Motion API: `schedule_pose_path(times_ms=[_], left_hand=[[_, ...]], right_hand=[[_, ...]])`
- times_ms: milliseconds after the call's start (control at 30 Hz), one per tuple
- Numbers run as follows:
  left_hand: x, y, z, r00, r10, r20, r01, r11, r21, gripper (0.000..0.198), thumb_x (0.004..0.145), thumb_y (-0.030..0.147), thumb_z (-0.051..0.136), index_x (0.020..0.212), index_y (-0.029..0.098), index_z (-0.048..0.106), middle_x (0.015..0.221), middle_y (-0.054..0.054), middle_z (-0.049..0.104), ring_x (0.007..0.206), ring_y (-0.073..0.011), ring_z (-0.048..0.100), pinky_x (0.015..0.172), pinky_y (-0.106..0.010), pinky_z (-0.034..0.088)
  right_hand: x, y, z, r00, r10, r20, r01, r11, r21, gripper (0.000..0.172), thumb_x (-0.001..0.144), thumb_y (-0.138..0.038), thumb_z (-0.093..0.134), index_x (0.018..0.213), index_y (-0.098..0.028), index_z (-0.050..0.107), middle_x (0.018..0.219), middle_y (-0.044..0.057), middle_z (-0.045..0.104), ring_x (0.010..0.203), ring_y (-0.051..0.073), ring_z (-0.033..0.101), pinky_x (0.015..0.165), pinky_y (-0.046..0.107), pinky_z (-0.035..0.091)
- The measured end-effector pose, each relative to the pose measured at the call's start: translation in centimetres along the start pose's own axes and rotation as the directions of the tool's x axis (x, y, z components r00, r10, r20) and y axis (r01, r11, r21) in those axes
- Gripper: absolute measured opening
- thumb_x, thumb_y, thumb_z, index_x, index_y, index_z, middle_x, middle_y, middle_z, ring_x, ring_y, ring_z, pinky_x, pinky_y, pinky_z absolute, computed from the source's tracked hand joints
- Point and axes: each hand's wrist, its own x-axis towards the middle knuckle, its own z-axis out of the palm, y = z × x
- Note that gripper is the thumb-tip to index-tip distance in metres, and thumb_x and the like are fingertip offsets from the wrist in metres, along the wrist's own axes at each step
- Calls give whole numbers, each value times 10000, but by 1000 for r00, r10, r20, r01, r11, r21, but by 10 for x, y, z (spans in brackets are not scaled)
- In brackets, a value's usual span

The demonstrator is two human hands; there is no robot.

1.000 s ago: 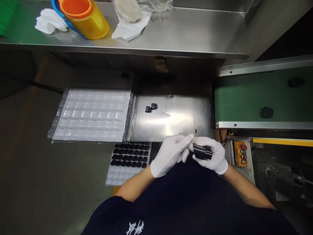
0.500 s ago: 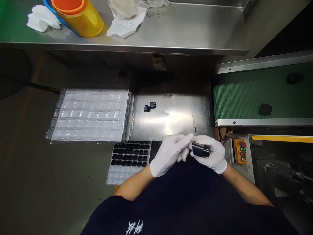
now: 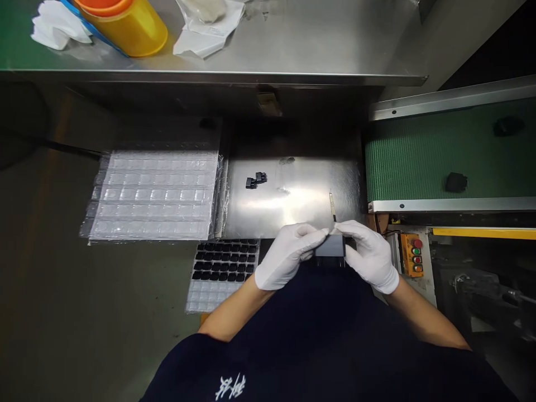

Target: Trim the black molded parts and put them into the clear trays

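Observation:
Both hands wear white gloves and meet in front of my body, at the front edge of the steel worktop (image 3: 288, 215). Between them is a boxy black plastic housing (image 3: 330, 245), its smooth face up and thin projections along its near side. My left hand (image 3: 288, 251) is closed on its left end, thumb and fingertips pinching it. My right hand (image 3: 368, 254) grips the right end with finger and thumb. Tweezers (image 3: 332, 205) lie just beyond my hands. Farther left on the worktop sit two small black pronged parts (image 3: 255, 180).
A stack of clear blister trays (image 3: 154, 192) stands left. Below it, another tray (image 3: 213, 298) holds rows of black pieces. At right, a green conveyor belt (image 3: 410, 156) carries dark parts, above a yellow button box (image 3: 412, 255). A yellow container (image 3: 142, 30) sits on the upper shelf.
The black housing has been turned so its broad face shows and its projections point toward my body. My right hand has shifted from around it to its right end.

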Motion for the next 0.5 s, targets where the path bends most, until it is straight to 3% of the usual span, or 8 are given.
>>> schedule_pose_path(times_ms=[300,500], left_hand=[[5,-12,-5,994,54,93,-41,990,-134,618,791,655,823,624,180,463,466,98,277,418,-29,221,415,-202,175],[16,-33,-5,994,35,101,-12,976,-219,615,792,745,754,648,209,486,491,75,272,422,-72,293,420,-236,327]], right_hand=[[13,-16,8,996,61,-69,-59,998,37,262,928,-82,641,1087,-254,759,1010,51,788,954,215,763,869,371,659],[27,-29,20,993,-28,-114,24,999,-38,261,918,-73,627,1038,-267,753,898,30,775,877,209,750,803,379,656]])
